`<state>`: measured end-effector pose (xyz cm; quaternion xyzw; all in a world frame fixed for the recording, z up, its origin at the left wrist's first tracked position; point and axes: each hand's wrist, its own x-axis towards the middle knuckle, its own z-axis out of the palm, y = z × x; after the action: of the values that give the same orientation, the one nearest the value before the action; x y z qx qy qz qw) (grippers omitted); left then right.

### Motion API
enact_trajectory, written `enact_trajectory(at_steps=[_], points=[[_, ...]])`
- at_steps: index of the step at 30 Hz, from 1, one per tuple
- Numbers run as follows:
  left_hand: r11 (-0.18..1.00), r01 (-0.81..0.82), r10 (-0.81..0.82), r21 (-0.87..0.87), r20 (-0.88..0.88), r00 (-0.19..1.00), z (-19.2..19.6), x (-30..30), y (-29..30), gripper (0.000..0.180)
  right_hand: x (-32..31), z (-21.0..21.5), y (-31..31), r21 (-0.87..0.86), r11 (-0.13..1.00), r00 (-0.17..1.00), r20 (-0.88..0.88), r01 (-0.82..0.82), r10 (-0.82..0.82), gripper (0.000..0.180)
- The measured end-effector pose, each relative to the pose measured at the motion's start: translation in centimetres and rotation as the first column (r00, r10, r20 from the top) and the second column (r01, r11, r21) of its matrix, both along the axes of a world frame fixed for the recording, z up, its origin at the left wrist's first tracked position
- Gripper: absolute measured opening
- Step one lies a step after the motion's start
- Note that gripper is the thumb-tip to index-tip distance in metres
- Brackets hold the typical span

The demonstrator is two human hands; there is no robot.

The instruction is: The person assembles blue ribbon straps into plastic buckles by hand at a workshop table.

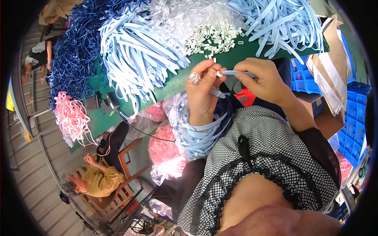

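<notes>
Close together above the table's near edge, both my hands are closed on small parts. Thumb and fingertips of my left hand (201,92) pinch a small white loop (219,73), and a clear plastic piece (194,77) sits against its fingers. My right hand (267,78) grips a light-blue ribbed strap (236,73), whose end meets the white loop; whether it passes through I cannot tell. Several finished-looking light-blue straps (199,137) hang in loops around my left forearm. Just beyond my fingers lies a pile of white loops (214,37).
On the green table (169,88) lie heaps of light-blue straps (138,47), dark-blue straps (78,43), pink straps (71,114) and clear plastic pieces (177,15). Blue crates (352,126) and a cardboard box (328,120) stand at right. A seated person (102,181) handles a pink strap at left.
</notes>
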<state>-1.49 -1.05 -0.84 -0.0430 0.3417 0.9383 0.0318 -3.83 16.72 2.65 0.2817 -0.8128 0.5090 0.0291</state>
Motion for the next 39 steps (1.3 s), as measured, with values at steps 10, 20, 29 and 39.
enact_trajectory(at_steps=[10, 20, 29, 39], points=[[0.964, -0.104, 0.105, -0.245, -0.009, 0.994, 1.1, 1.0, 1.9, 0.018, 0.6, -0.6, -0.1, -0.035, 0.999, 0.997, 0.068, -0.036, 0.038, 0.008], [0.872, 0.072, -0.069, -0.485, 0.024, 0.997, 0.1, 2.2, 1.2, 0.015, 1.8, -2.0, -0.2, -0.071, 0.996, 0.991, 0.115, -0.054, 0.062, 0.010], [0.849, 0.107, -0.106, -0.517, 0.031, 0.994, -0.4, 2.9, 1.3, 0.014, 2.7, -2.6, -0.6, -0.026, 0.999, 0.999, 0.034, 0.023, -0.022, 0.018], [0.718, 0.052, -0.076, -0.694, -0.004, 0.997, -0.1, 3.0, 0.4, 0.021, 2.9, -3.4, 1.3, -0.058, 0.998, 1.000, 0.009, -0.007, 0.008, 0.018]])
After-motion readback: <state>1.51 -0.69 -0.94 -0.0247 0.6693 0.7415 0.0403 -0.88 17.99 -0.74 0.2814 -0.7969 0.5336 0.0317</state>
